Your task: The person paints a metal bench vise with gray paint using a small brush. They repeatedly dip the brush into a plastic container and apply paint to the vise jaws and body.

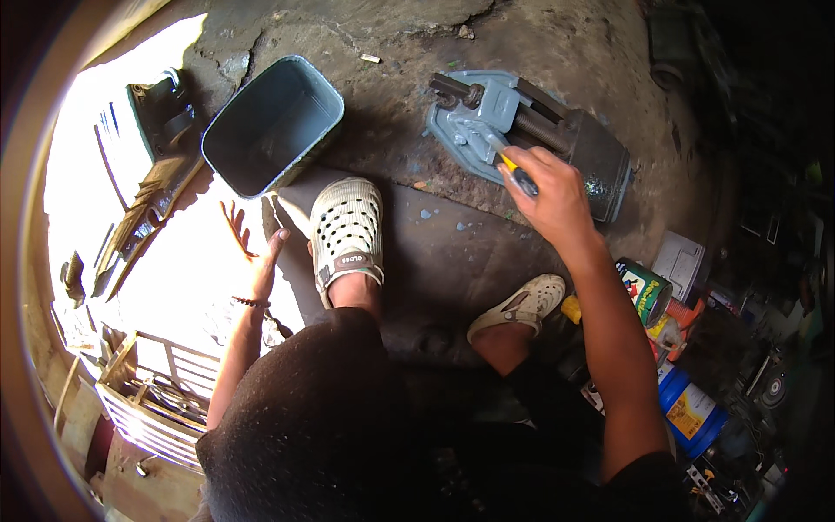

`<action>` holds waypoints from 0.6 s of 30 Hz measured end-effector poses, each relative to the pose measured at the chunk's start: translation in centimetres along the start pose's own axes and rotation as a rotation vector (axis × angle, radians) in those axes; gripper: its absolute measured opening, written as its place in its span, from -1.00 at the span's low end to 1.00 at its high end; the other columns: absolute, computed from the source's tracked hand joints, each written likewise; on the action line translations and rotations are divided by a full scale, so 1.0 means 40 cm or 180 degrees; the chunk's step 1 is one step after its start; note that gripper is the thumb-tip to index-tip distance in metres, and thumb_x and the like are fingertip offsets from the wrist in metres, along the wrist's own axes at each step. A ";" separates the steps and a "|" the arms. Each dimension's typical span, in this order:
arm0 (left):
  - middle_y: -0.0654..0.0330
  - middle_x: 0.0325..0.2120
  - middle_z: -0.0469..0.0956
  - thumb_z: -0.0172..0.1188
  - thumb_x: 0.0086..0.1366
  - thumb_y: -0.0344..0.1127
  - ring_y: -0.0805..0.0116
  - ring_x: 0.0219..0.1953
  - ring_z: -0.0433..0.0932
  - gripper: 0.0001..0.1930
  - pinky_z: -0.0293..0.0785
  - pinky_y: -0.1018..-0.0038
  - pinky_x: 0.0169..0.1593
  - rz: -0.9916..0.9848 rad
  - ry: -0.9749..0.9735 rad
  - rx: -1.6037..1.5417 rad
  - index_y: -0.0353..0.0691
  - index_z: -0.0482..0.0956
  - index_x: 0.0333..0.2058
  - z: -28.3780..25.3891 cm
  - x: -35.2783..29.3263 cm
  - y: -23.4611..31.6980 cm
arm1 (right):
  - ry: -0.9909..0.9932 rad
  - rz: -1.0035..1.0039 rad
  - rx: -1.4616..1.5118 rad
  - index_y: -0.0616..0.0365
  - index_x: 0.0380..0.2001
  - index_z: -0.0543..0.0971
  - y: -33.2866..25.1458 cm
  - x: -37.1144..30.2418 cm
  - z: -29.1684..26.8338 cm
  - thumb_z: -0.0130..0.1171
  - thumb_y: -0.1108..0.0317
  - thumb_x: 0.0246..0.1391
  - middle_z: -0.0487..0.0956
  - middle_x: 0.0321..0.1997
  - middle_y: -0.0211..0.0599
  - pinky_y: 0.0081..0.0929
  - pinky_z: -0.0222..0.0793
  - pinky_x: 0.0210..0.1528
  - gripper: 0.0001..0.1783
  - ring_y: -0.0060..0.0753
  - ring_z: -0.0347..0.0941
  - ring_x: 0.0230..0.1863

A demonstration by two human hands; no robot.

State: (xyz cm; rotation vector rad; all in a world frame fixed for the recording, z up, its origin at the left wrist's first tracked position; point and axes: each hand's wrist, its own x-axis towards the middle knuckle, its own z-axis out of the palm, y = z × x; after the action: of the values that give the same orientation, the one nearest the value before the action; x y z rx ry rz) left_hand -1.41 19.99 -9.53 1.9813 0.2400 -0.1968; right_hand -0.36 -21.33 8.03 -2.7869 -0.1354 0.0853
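In the head view, the right hand (557, 193) grips a brush with a yellow-and-black handle (510, 162), its fingers wrapped around the handle. The brush's head touches a heavy metal vise coated partly in glossy blue-grey paint (496, 100), which lies on the rough brown concrete ground (400, 109), ahead of the person and to the right. A brown threaded screw (544, 129) runs along the vise's middle, and its far right part is darker.

The left hand (259, 252) holds nothing; its fingers are spread, and a dark beaded bracelet (250, 302) circles the wrist. Just ahead of it stands a deep blue-grey rectangular tub with rounded corners (323, 91), left of the vise and apart from it. Near the left hand is a foot in a cream perforated clog (348, 217); a matching clog (537, 297) lies below the vise. At right sit a green cylindrical can (642, 290) and a blue container (693, 411).
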 end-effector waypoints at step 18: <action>0.24 -0.02 0.50 0.20 0.43 -0.28 0.55 -0.02 0.48 -0.44 0.44 0.55 0.04 -0.1807 -0.4243 -0.2032 -0.29 0.24 0.31 0.167 -0.105 0.243 | -0.0013 0.0068 0.0529 0.31 -0.17 0.66 0.007 0.019 -0.101 0.33 0.50 0.08 0.69 -0.24 -0.05 -0.40 0.51 -0.15 -0.78 -0.18 0.66 -0.23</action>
State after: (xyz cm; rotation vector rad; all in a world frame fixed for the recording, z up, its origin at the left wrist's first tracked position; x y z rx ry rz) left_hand -3.16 9.66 -2.69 0.8058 -0.0346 -1.5078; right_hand 0.74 -22.88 11.70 -2.6227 -0.0949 0.1027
